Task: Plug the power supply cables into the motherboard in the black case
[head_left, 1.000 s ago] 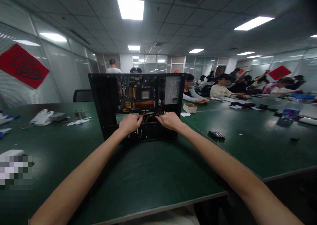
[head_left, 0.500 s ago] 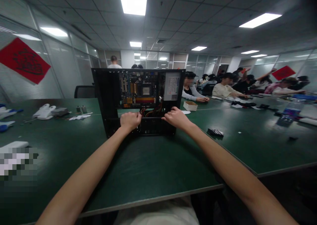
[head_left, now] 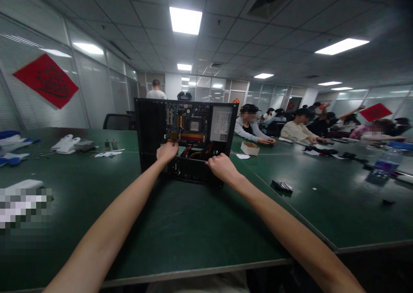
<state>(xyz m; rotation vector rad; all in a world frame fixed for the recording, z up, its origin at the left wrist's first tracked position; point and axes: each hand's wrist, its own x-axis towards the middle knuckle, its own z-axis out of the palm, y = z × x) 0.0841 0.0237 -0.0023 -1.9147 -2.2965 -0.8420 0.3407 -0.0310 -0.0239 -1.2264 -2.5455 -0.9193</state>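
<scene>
A black computer case (head_left: 149, 129) stands upright on the green table (head_left: 193, 224), its open side facing me. Inside it are a motherboard (head_left: 185, 116), a silver power supply (head_left: 222, 121) at the upper right and loose cables (head_left: 190, 152) below the board. My left hand (head_left: 167, 152) is closed at the lower edge of the motherboard; what its fingers hold, if anything, is hidden. On the right, my right hand (head_left: 222, 166) has its fingers wrapped over the case's horizontal bar, beside the cables.
Right of the case sit a small open box (head_left: 250, 148) and a dark metal part (head_left: 282, 186). White bags (head_left: 66, 144) and a grey block (head_left: 84, 145) lie at the left. Several people sit along the table at the right, near a plastic bottle (head_left: 387, 161).
The view has tilted up a little. My left hand has moved up from the bar to the motherboard's lower edge, and the case has turned slightly. My right hand stays at the bar.
</scene>
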